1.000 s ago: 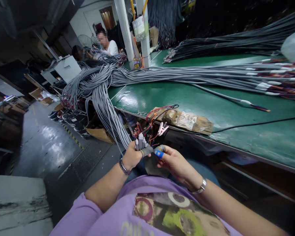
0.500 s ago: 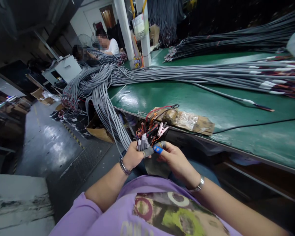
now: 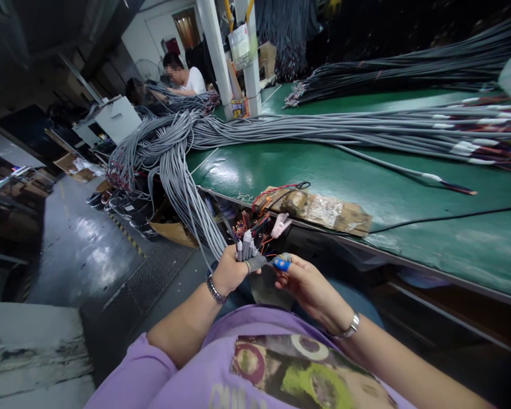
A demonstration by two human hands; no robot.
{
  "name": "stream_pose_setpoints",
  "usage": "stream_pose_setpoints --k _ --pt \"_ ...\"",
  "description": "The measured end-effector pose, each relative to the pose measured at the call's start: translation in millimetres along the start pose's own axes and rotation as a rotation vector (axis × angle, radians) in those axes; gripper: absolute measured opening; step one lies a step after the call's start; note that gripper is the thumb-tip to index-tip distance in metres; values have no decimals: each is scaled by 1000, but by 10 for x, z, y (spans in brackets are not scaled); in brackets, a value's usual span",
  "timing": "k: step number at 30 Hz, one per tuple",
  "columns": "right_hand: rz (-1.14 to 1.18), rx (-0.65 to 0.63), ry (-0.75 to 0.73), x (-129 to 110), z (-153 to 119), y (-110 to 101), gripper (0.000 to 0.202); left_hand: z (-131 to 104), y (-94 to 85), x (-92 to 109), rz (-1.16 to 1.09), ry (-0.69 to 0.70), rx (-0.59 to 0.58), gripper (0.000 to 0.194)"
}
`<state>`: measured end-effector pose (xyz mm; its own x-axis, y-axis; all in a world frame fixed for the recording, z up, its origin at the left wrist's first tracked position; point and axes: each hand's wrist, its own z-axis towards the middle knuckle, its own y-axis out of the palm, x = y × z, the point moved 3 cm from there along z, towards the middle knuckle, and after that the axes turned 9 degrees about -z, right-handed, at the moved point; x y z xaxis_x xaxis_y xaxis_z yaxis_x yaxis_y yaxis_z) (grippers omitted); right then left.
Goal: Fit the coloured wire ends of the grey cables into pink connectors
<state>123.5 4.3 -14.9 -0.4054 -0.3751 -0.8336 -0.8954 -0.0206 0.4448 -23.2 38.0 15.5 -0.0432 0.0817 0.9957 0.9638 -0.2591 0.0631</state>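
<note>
My left hand is wrapped round a bundle of grey cables, whose stripped ends fan out into thin coloured wires above the fist. Grey tape covers its thumb. Just to the right, my right hand is closed in a pinch, with blue tape on the thumb and a grey wrap on a finger. A thin wire seems to run from the bundle to its fingertips, though its end is hidden. A pale pink clip sits beyond the hands, by the table edge.
A green table lies ahead, with a taped cardboard piece at its near edge. A thick run of grey cables crosses it and hangs off the left side. A co-worker is at the back by a white post.
My right hand has drawn slightly right, away from the left hand, still pinched. The pink clip has turned. My left hand stays on the cables.
</note>
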Motion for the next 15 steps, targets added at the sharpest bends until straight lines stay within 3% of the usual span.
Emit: stream_pose_setpoints --k 5,11,15 --pt "8 -31 -48 -68 -13 -60 29 7 9 35 -21 -9 2 32" --pt "-294 18 -187 -145 64 -66 28 3 10 53 -38 -29 -14 34" --pt "-242 -23 -144 -111 124 -21 29 2 -38 34 -35 -55 -64 34"
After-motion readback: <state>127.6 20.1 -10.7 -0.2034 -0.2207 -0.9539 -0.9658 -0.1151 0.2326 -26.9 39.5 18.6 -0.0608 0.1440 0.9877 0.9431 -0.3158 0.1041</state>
